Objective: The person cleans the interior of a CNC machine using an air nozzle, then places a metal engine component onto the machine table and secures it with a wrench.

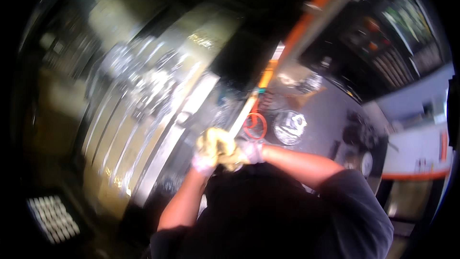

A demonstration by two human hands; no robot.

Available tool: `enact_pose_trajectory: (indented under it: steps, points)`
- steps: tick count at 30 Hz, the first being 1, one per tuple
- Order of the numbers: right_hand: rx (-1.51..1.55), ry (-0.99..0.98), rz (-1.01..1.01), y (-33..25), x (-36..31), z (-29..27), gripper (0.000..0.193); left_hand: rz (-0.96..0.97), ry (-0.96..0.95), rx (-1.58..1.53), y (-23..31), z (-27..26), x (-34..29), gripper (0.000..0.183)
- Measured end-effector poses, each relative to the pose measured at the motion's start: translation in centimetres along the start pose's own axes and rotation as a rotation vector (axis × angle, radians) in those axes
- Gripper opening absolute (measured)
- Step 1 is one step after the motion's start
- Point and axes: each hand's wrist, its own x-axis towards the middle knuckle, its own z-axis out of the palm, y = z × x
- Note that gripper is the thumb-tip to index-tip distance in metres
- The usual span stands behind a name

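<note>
My left hand [208, 149], in a yellowish glove with a pale cuff, is held up before my chest with its fingers curled over. My right hand [245, 153], gloved too, meets it from the right, and the two gloves seem to touch. Whatever lies between them, if anything, is hidden by the fingers and motion blur. Just beyond the hands runs a pale, narrow bar [243, 117], slanting up to the right; whether a hand touches it I cannot tell. A red-orange ring or coiled hose [255, 125] lies near my right hand.
To the left is a machine interior with a wet, ribbed metal bed [112, 139] and shiny metal parts [155, 86]. An orange-edged frame [316, 7] rises ahead. Right of it are a control panel with a screen [407, 17], a foil-like silvery bundle [290, 127] and a white cabinet [414, 151].
</note>
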Motion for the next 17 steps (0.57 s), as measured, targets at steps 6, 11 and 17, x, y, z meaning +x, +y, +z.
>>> enact_pose_trajectory:
  steps: [6,11,17]
  points:
    - [0.012,0.388,-0.464,2.7,-6.0,-5.7,0.04,0.072,0.261,0.783,-1.5,0.6,0.3,0.045]
    - [0.471,1.123,-0.521,-1.4,-20.4,-20.6,0.029,-0.144,0.681,0.265,-3.6,-5.9,-4.8,0.039]
    - [0.542,1.392,-0.821,-1.6,-31.9,-34.9,0.056,-0.395,1.42,0.215,-6.5,-1.4,-8.3,0.051]
